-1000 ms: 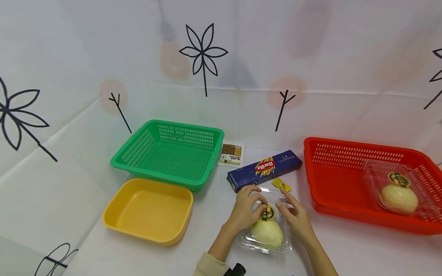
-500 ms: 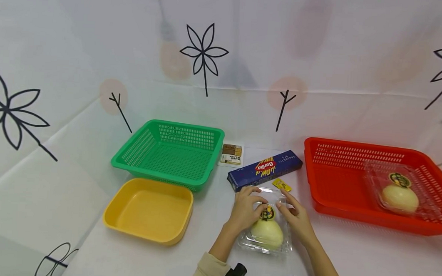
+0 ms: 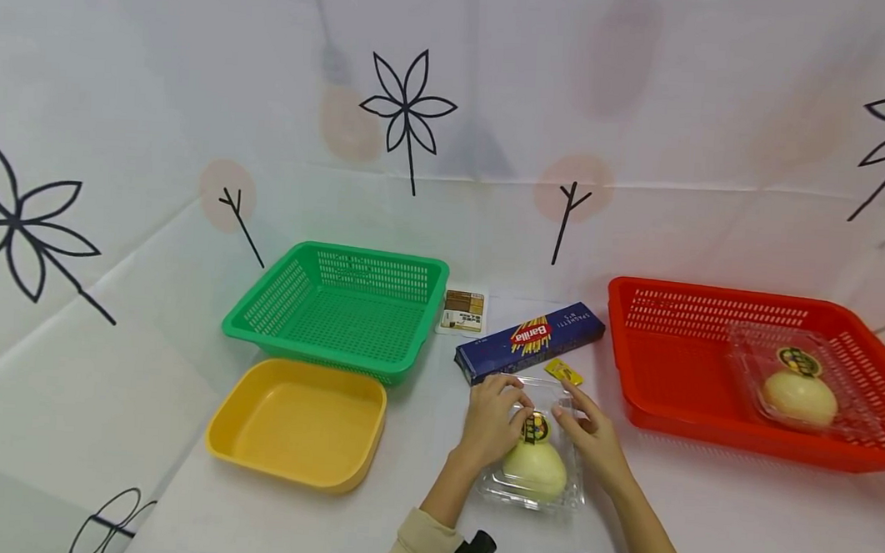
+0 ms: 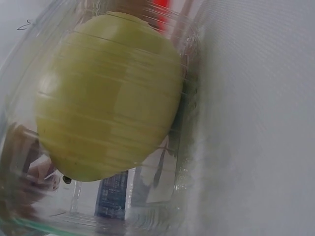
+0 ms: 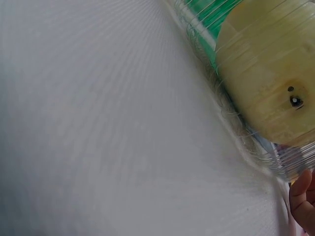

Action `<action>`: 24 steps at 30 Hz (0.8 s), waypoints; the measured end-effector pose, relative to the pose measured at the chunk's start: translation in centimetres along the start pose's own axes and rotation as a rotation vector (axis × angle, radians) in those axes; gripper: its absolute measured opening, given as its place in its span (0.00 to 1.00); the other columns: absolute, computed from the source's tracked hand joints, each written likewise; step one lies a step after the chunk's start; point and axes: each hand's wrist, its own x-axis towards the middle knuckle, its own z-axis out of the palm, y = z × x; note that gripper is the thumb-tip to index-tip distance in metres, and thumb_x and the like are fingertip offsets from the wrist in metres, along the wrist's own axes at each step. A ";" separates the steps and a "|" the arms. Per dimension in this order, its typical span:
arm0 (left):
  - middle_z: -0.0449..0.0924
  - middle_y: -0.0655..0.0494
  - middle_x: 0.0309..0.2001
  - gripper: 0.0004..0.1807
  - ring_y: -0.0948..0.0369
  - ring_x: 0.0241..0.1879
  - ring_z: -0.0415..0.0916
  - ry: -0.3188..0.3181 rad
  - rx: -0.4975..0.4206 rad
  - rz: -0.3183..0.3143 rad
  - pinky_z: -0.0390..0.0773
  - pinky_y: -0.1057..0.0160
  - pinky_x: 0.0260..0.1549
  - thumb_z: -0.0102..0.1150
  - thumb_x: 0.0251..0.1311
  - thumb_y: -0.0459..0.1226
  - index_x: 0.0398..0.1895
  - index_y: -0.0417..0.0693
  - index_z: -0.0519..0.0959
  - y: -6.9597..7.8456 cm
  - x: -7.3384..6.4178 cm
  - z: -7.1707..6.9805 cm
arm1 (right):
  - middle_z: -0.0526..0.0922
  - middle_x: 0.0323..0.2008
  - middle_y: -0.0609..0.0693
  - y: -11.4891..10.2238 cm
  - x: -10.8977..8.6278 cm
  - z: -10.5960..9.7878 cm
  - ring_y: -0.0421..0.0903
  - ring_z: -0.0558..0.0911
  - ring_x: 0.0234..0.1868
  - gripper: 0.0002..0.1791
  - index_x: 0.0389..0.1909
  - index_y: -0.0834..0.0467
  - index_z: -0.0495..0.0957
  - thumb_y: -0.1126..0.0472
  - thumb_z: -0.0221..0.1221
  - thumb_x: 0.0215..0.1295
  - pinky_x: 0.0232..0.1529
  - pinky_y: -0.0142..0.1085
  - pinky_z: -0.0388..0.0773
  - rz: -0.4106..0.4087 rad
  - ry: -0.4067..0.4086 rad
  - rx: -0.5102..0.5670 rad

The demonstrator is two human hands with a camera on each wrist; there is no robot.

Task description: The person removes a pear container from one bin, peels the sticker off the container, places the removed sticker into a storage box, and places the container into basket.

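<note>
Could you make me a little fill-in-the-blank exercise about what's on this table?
1. Of the left hand and right hand, ____ touch the nearer clear container.
2. The red label on the blue box reads ____.
3. A second clear container sits inside the ____ basket.
4. The tray just in front of the green basket is coloured ____.

Missing words: both; Barilla; red; yellow.

fruit tinted pale green | sticker printed black and yellow | box coloured dark blue, marked red and yellow | tub, sachet coloured yellow | green basket, red basket slot-patterned | white backdrop printed with black flowers
</note>
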 end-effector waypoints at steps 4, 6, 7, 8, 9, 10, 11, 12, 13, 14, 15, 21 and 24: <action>0.77 0.58 0.45 0.03 0.60 0.50 0.72 0.008 -0.002 0.008 0.68 0.58 0.51 0.62 0.55 0.38 0.26 0.52 0.81 0.0 0.0 0.0 | 0.73 0.53 0.68 0.1 0.0 0.0 0.56 0.78 0.41 0.29 0.66 0.62 0.63 0.60 0.56 0.66 0.37 0.29 0.75 -0.005 0.008 -0.002; 0.77 0.58 0.45 0.03 0.60 0.50 0.72 0.014 -0.021 0.011 0.68 0.58 0.52 0.62 0.55 0.38 0.26 0.51 0.81 -0.1 0.0 0.1 | 0.73 0.52 0.68 0.2 0.0 0.1 0.56 0.79 0.41 0.29 0.66 0.62 0.63 0.60 0.56 0.66 0.37 0.29 0.75 -0.005 0.010 0.003; 0.78 0.57 0.45 0.03 0.59 0.50 0.72 0.017 -0.041 0.010 0.68 0.58 0.53 0.62 0.55 0.37 0.26 0.51 0.81 -0.1 0.0 0.1 | 0.73 0.52 0.68 0.2 0.0 0.1 0.56 0.79 0.41 0.29 0.66 0.62 0.63 0.61 0.56 0.65 0.37 0.29 0.75 -0.006 0.013 0.005; 0.78 0.56 0.44 0.03 0.59 0.50 0.72 0.020 -0.062 0.011 0.68 0.58 0.53 0.62 0.54 0.37 0.26 0.50 0.80 -0.2 0.0 0.2 | 0.73 0.52 0.68 0.2 -0.1 0.1 0.56 0.79 0.41 0.29 0.66 0.62 0.63 0.61 0.56 0.65 0.37 0.29 0.75 -0.006 0.014 0.008; 0.78 0.56 0.44 0.02 0.58 0.49 0.72 0.024 -0.078 0.012 0.68 0.58 0.53 0.62 0.54 0.36 0.26 0.49 0.80 -0.2 0.0 0.2 | 0.73 0.52 0.68 0.2 -0.1 0.1 0.55 0.79 0.40 0.29 0.66 0.62 0.63 0.61 0.56 0.65 0.37 0.29 0.75 -0.007 0.016 0.010; 0.78 0.56 0.44 0.02 0.58 0.49 0.72 0.029 -0.100 0.014 0.68 0.58 0.54 0.62 0.53 0.36 0.25 0.48 0.80 -0.3 0.0 0.3 | 0.73 0.52 0.68 0.2 -0.1 0.1 0.54 0.79 0.39 0.28 0.66 0.62 0.64 0.61 0.56 0.65 0.37 0.29 0.75 -0.007 0.018 0.012; 0.78 0.55 0.44 0.02 0.57 0.49 0.72 0.035 -0.118 0.017 0.68 0.58 0.54 0.62 0.53 0.35 0.25 0.48 0.80 -0.4 0.0 0.4 | 0.73 0.52 0.68 0.2 -0.1 0.1 0.53 0.79 0.39 0.28 0.66 0.62 0.64 0.61 0.56 0.65 0.36 0.30 0.75 -0.008 0.019 0.014; 0.78 0.55 0.44 0.02 0.57 0.48 0.72 0.039 -0.133 0.022 0.68 0.58 0.54 0.62 0.53 0.35 0.25 0.47 0.80 -0.4 0.0 0.4 | 0.73 0.52 0.68 0.2 -0.1 0.1 0.52 0.79 0.38 0.28 0.66 0.62 0.64 0.61 0.56 0.65 0.36 0.30 0.76 -0.010 0.021 0.012; 0.78 0.54 0.43 0.02 0.57 0.48 0.72 0.041 -0.144 0.025 0.68 0.58 0.54 0.62 0.52 0.34 0.25 0.47 0.79 -0.5 0.0 0.4 | 0.73 0.52 0.68 0.2 -0.1 0.1 0.50 0.79 0.38 0.28 0.65 0.62 0.64 0.61 0.56 0.65 0.36 0.30 0.76 -0.012 0.024 0.010; 0.78 0.54 0.43 0.02 0.57 0.48 0.72 0.044 -0.148 0.031 0.68 0.57 0.53 0.62 0.52 0.34 0.25 0.47 0.79 -0.5 0.0 0.4 | 0.73 0.51 0.68 0.2 0.0 0.1 0.49 0.79 0.37 0.28 0.65 0.63 0.64 0.61 0.56 0.65 0.35 0.30 0.75 -0.015 0.025 0.012; 0.78 0.54 0.43 0.02 0.56 0.48 0.72 0.046 -0.151 0.036 0.68 0.57 0.53 0.62 0.52 0.34 0.25 0.47 0.79 -0.5 0.0 0.5 | 0.73 0.51 0.68 0.1 0.0 0.1 0.48 0.79 0.37 0.28 0.65 0.63 0.64 0.61 0.56 0.65 0.35 0.30 0.75 -0.016 0.026 0.012; 0.77 0.54 0.43 0.02 0.56 0.48 0.72 0.052 -0.167 0.047 0.68 0.56 0.52 0.62 0.53 0.34 0.26 0.46 0.78 -0.6 0.0 0.6 | 0.73 0.51 0.69 0.2 -0.1 0.1 0.48 0.79 0.36 0.28 0.65 0.63 0.64 0.62 0.56 0.65 0.34 0.30 0.76 -0.019 0.026 0.002; 0.77 0.54 0.43 0.02 0.56 0.48 0.72 0.055 -0.178 0.048 0.68 0.56 0.52 0.61 0.53 0.34 0.26 0.46 0.78 -0.6 0.0 0.7 | 0.73 0.52 0.69 0.2 -0.1 0.1 0.51 0.79 0.39 0.28 0.65 0.63 0.64 0.61 0.57 0.65 0.35 0.30 0.76 -0.024 0.029 -0.002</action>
